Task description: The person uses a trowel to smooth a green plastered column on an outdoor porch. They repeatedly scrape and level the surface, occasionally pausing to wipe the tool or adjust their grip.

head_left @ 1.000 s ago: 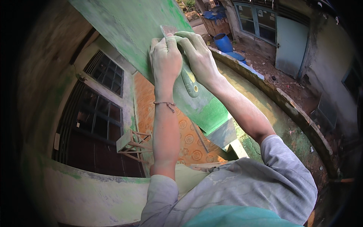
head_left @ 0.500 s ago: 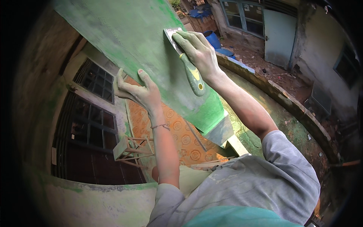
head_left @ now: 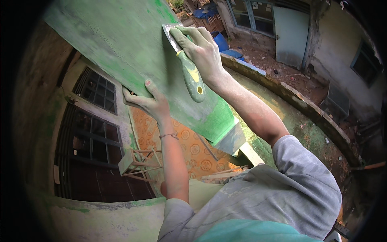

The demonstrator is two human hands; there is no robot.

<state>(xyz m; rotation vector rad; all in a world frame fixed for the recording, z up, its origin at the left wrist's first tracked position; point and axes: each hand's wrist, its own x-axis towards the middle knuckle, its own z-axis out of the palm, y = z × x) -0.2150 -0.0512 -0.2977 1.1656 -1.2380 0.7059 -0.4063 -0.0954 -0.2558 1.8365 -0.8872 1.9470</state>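
At left, pale wall with dark paned windows. Below, orange floor in a round-motif pattern, with a whitish stand near the wall. At right, low weathered parapet, mossy ground on the near side, patched with daylight. Beyond, brown dirt, blue barrel, pale-blue door beside a blue-framed window, stained wall.

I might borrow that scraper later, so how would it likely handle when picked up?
The scraper probably feels light: the right hand pinches it near the blade, leaving most of the handle free. The thin blade may flex slightly. Powdery residue on the hand could make it slippery.
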